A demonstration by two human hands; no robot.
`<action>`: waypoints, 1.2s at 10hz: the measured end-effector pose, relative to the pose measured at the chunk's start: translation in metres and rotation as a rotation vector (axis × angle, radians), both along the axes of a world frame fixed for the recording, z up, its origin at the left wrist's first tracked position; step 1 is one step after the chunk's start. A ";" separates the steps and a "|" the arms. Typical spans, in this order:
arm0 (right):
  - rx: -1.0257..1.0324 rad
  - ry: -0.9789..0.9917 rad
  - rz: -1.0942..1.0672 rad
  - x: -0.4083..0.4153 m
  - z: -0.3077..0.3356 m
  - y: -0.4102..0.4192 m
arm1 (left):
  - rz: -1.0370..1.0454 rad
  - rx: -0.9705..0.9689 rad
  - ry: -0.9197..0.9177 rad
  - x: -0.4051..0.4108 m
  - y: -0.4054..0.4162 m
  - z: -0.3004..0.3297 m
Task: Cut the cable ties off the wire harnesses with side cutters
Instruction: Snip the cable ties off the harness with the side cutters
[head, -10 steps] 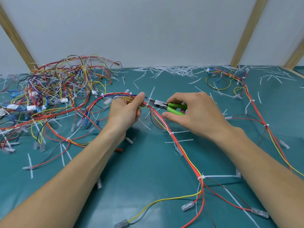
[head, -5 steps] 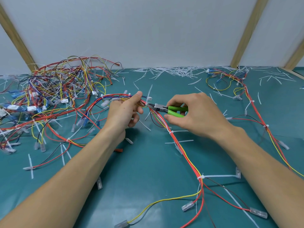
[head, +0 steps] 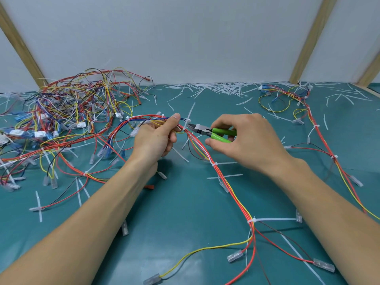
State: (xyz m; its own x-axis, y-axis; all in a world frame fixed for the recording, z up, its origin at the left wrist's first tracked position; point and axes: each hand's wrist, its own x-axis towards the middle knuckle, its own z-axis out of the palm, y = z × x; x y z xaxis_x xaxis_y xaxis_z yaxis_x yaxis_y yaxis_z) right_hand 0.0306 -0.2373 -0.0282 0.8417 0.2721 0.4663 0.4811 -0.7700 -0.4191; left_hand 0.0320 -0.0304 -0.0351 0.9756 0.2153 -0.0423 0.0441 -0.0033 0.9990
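A green tabletop [head: 185, 202] carries a tangled wire pile [head: 67, 112] at its far left corner. Near the centre, the left hand [head: 156, 138] pinches a wire harness [head: 226, 182] that trails toward the near edge. The right hand [head: 242, 138] grips green-handled side cutters [head: 207, 131] pointing left, tips just right of a white cable tie [head: 186, 125] beside the left thumb

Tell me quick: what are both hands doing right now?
Left hand: pinches the bundle of red, blue and yellow wires.
Right hand: grips the green-handled side cutters at a white cable tie.
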 end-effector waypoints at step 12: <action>-0.032 0.003 -0.029 -0.004 -0.001 0.003 | 0.035 0.066 -0.026 0.003 -0.001 -0.005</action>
